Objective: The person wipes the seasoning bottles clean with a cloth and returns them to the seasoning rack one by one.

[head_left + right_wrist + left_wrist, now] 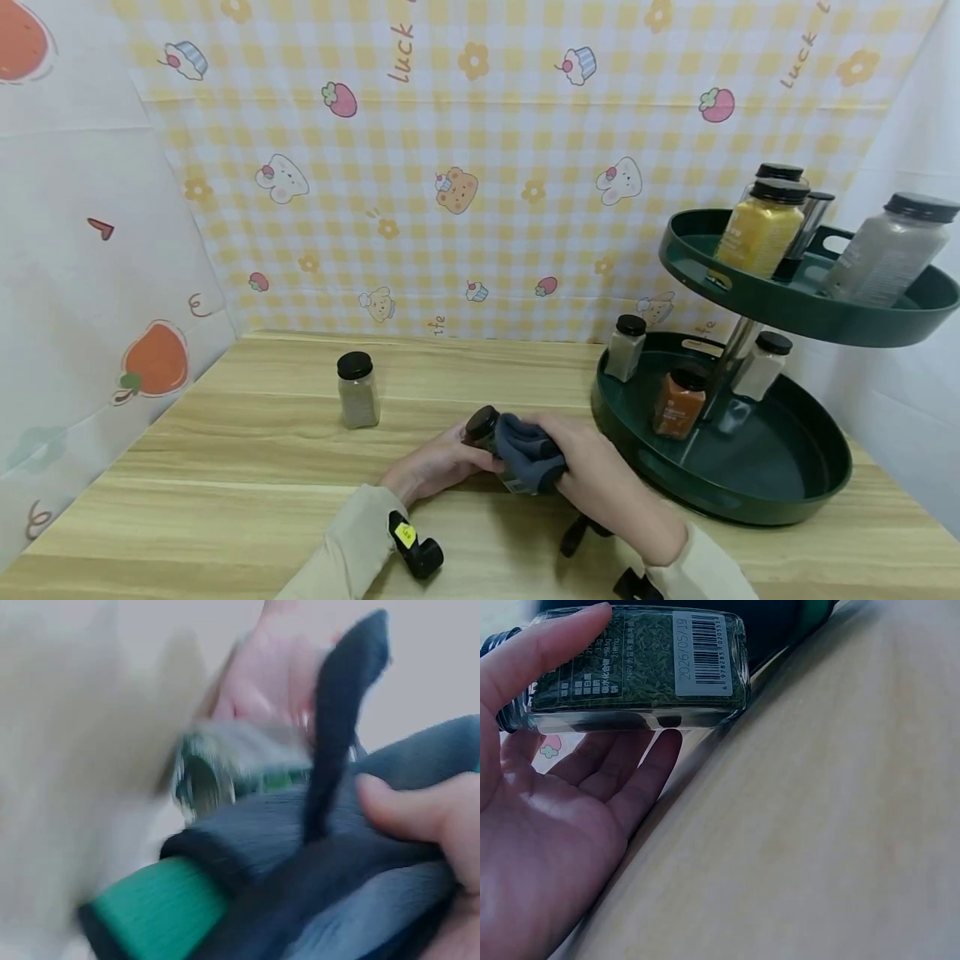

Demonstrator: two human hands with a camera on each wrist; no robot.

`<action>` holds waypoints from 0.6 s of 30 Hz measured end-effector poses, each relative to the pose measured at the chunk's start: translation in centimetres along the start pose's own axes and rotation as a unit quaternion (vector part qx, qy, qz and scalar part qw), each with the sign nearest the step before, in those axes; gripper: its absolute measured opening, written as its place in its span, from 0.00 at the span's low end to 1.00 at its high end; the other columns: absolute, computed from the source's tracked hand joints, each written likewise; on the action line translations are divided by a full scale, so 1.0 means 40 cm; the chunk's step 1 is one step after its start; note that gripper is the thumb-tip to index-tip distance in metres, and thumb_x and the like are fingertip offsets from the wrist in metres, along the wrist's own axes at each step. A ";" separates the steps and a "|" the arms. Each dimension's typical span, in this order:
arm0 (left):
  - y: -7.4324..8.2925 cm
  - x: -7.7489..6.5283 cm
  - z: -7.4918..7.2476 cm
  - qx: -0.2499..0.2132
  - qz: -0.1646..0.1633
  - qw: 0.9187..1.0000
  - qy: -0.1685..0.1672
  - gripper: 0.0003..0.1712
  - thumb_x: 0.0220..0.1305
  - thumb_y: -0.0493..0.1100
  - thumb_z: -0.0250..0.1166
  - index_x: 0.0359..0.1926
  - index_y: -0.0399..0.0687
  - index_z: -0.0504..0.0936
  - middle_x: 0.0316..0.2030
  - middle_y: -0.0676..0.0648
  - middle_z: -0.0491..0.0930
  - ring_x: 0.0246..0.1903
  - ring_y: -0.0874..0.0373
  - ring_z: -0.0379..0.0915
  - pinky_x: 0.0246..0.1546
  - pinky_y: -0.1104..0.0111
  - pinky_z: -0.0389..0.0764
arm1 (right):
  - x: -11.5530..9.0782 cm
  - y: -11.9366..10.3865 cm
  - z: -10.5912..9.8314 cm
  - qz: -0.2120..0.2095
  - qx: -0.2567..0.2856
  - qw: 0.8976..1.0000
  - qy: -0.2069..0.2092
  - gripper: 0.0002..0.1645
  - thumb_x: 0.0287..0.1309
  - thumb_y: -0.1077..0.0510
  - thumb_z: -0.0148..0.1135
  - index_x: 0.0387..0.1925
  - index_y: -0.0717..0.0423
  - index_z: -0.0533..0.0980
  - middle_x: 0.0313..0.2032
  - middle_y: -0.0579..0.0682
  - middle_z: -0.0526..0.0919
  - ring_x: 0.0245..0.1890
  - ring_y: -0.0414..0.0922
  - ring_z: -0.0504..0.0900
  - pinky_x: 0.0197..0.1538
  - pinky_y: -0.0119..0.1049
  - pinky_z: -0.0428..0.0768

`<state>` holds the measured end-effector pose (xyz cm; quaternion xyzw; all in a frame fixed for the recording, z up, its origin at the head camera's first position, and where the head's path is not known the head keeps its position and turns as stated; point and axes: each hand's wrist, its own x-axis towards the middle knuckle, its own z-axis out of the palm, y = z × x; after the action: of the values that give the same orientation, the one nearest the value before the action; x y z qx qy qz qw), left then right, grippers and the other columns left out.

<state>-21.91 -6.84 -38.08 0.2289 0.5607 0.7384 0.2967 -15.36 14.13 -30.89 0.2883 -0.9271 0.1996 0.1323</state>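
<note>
My left hand (442, 462) grips a glass spice jar (649, 664) of dried green herbs, tilted on its side, thumb over the label and fingers beneath. The jar has a black lid (482, 422) and a white barcode sticker. My right hand (592, 467) holds a folded dark grey-blue cloth (527, 454), which lies against the jar's side in the head view. In the right wrist view the cloth (255, 817) shows a green patch and dark edging, with the thumb pressed on it. The jar's base points toward that camera, blurred.
Another black-lidded jar (358, 400) stands on the wooden table (225, 467) at left. To the right is a two-tier green rack; its lower tray (750, 492) carries several jars, including an orange-red one (678, 406). On the upper tray (825, 321) stand a yellow jar (761, 233) and a grey one (885, 254).
</note>
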 end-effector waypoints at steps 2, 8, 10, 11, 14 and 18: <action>-0.001 0.000 -0.002 0.000 0.005 1.000 -0.005 0.26 0.51 0.29 0.62 0.53 0.48 0.71 0.46 0.53 0.76 0.44 0.61 0.71 0.48 0.68 0.72 | 0.003 -0.007 0.009 -0.021 0.016 0.999 0.026 0.22 0.52 0.66 0.64 0.50 0.50 0.74 0.46 0.46 0.81 0.48 0.43 0.79 0.49 0.41 0.78; 0.001 0.005 0.003 -0.006 0.000 1.000 -0.006 0.27 0.51 0.28 0.62 0.52 0.49 0.69 0.48 0.52 0.74 0.47 0.60 0.69 0.51 0.68 0.70 | -0.002 -0.006 -0.007 0.000 -0.015 1.000 -0.013 0.21 0.50 0.69 0.64 0.44 0.47 0.74 0.41 0.45 0.80 0.42 0.41 0.79 0.43 0.40 0.78; 0.001 0.005 0.006 -0.006 -0.005 1.000 0.001 0.29 0.51 0.28 0.62 0.54 0.49 0.68 0.49 0.51 0.73 0.49 0.60 0.69 0.53 0.67 0.69 | -0.006 0.002 -0.019 0.023 -0.033 0.998 -0.047 0.21 0.48 0.71 0.64 0.41 0.47 0.74 0.38 0.45 0.80 0.38 0.41 0.78 0.38 0.39 0.77; 0.001 0.005 0.007 -0.005 -0.008 1.000 0.004 0.29 0.51 0.28 0.62 0.54 0.49 0.67 0.49 0.51 0.73 0.49 0.60 0.69 0.53 0.67 0.69 | -0.008 0.007 -0.024 0.032 -0.041 0.997 -0.064 0.20 0.48 0.71 0.64 0.39 0.46 0.73 0.36 0.44 0.80 0.34 0.41 0.77 0.35 0.38 0.76; 0.001 0.004 0.008 -0.001 -0.010 1.000 0.012 0.33 0.50 0.28 0.62 0.58 0.47 0.64 0.51 0.50 0.72 0.50 0.59 0.69 0.54 0.66 0.69 | -0.014 0.023 -0.036 0.047 -0.058 0.992 -0.106 0.16 0.50 0.68 0.64 0.34 0.46 0.71 0.30 0.43 0.77 0.27 0.41 0.71 0.29 0.36 0.70; 0.000 0.001 0.007 -0.001 -0.012 1.000 0.020 0.34 0.50 0.29 0.63 0.58 0.46 0.63 0.51 0.49 0.71 0.50 0.59 0.69 0.52 0.67 0.70 | -0.015 0.030 -0.035 0.040 -0.079 0.989 -0.119 0.13 0.50 0.66 0.65 0.33 0.48 0.71 0.27 0.43 0.75 0.24 0.41 0.68 0.26 0.35 0.67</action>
<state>-21.76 -6.62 -38.01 0.2075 0.5681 0.7399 0.2946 -15.38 15.95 -30.22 0.2616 -0.9598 0.0953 0.0353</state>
